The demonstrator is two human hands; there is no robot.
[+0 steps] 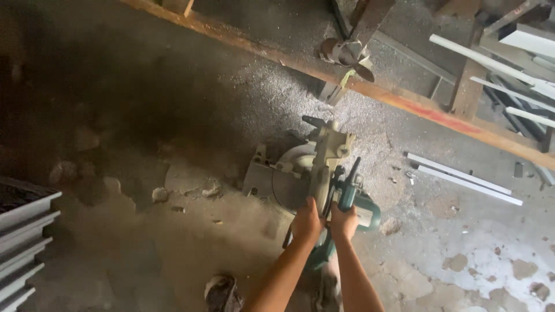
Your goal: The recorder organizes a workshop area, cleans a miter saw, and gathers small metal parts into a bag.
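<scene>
A miter saw [315,173] with a beige guard and a teal motor housing [361,205] sits on the dusty concrete floor. My left hand [306,222] grips the saw's body on its left side. My right hand [345,222] is closed on the teal handle beside it. Both forearms reach down from the bottom of the view. The saw's round base [277,179] shows to the left of the blade guard. My foot [219,292] is at the bottom edge.
A long rusty steel beam [404,104] crosses the top. Two white aluminium strips [462,179] lie on the floor to the right, with more profiles [514,63] stacked at top right. Grey profiles [23,237] are stacked at the left edge. Metal shavings cover the floor around the saw.
</scene>
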